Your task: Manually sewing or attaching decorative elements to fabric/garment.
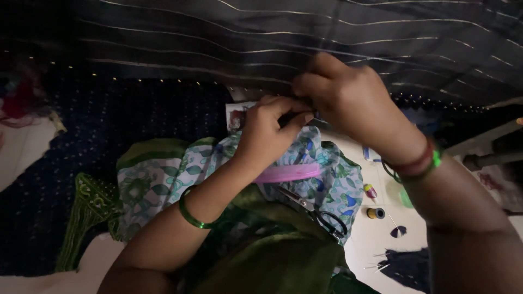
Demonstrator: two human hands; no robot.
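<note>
Dark striped cloth [261, 49] pinched by two hands, left hand [269, 133], right hand [348, 98]; one scissors [318, 215] nearby.

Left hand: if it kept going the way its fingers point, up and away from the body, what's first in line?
Probably the dark striped fabric, whose edge the left hand and right hand are already pinching. Depth is unclear in this dim view.

Both hands [305, 111] raised together, fingertips pinched, wrists bent.

dark striped cloth [229, 43] with shiny threads, glossy metal scissors [316, 213], smooth glassy bangle [192, 215]
</note>
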